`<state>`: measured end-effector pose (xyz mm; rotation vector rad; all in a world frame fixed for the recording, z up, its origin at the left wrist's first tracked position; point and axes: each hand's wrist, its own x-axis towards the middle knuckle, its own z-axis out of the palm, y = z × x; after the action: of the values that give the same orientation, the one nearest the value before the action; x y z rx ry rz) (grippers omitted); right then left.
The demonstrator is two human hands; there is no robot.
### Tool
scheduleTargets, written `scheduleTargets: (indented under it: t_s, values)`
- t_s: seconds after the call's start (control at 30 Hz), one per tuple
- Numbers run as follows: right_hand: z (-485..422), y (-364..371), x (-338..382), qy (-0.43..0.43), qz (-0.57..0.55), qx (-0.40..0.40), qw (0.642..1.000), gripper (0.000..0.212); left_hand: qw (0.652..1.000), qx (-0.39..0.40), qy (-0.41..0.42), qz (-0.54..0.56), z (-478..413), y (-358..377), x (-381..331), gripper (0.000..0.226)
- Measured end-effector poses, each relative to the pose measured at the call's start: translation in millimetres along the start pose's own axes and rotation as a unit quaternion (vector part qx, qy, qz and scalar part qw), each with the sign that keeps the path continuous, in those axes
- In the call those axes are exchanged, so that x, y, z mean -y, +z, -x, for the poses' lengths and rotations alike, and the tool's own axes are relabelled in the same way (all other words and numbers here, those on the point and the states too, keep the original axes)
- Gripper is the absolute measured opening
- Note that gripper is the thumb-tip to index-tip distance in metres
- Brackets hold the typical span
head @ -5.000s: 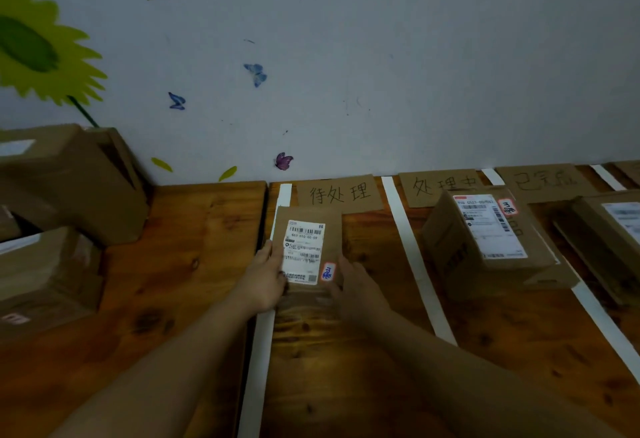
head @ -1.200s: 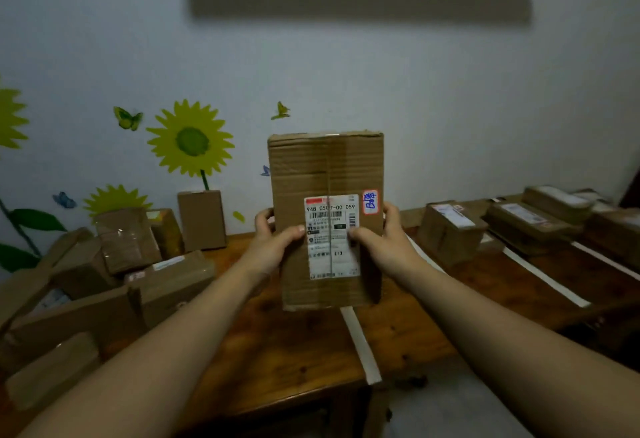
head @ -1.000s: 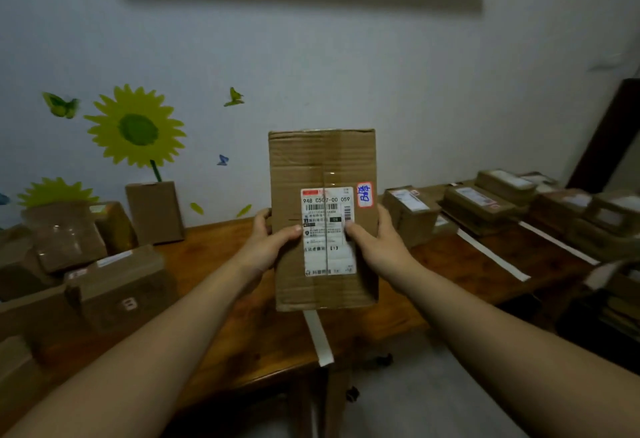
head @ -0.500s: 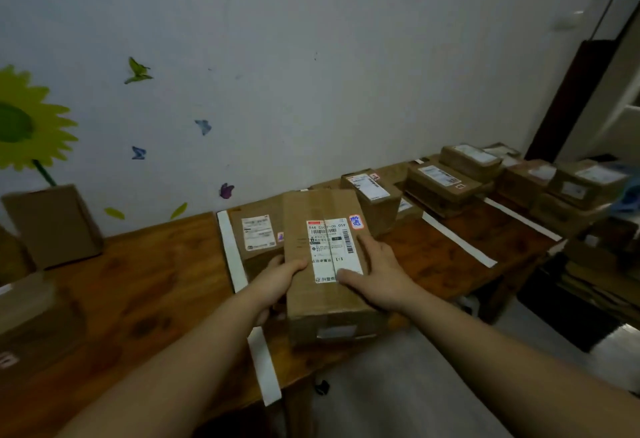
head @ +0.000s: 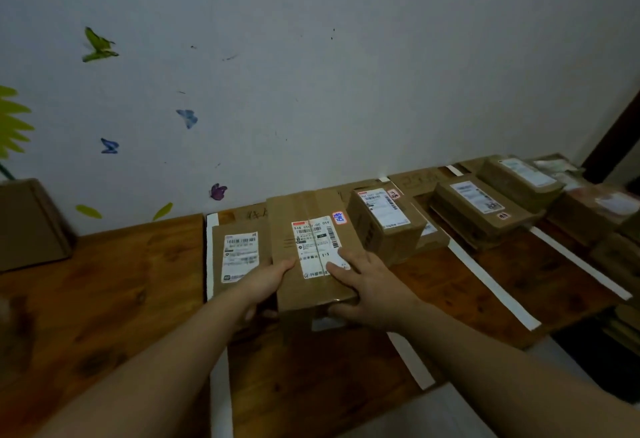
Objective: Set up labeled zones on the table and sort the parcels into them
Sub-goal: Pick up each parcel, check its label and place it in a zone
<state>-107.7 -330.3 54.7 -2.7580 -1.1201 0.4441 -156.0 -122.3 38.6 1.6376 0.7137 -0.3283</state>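
The parcel [head: 311,247] lies at mid-frame, its long axis running away toward the wall, its near end gripped by both hands. The left hand [head: 263,281] is on the left edge with the thumb on top, the right hand [head: 367,288] at the right corner with fingers [head: 341,266] across the label. It is low over the leftmost taped zone of the bench [head: 104,281], just right of 1 flat parcel [head: 239,257]; whether it touches down I cannot tell. Past the tape strip [head: 412,361], the next zone holds 1 box [head: 384,222].
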Motion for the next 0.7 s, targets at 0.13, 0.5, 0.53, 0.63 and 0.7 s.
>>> scheduleTargets:
  t_s: [0.13, 0.5, 0.53, 0.63, 0.7]
  values:
    - [-21, 5, -28, -0.026, -0.001, -0.003, 1.000, 0.078, 0.996, -0.037, 0.040, -0.065, -22, 8, -11, 0.031]
    - [-50, 22, -78, -0.118, 0.034, 0.060, 0.991, 0.079, 0.829, -0.125, -0.077, -0.540, -72, -4, 35, 0.074]
    - [-52, 24, -78, -0.127, 0.041, 0.060, 0.989, 0.078, 0.824, -0.122, -0.079, -0.547, -72, -5, 37, 0.076]
    - [-60, 33, -77, -0.127, 0.039, 0.061, 0.989, 0.078, 0.809, -0.119, -0.078, -0.571, -69, -8, 37, 0.078]
    - [-67, 39, -75, -0.119, 0.031, 0.061, 0.991, 0.078, 0.803, -0.117, -0.076, -0.579, -68, -10, 35, 0.078]
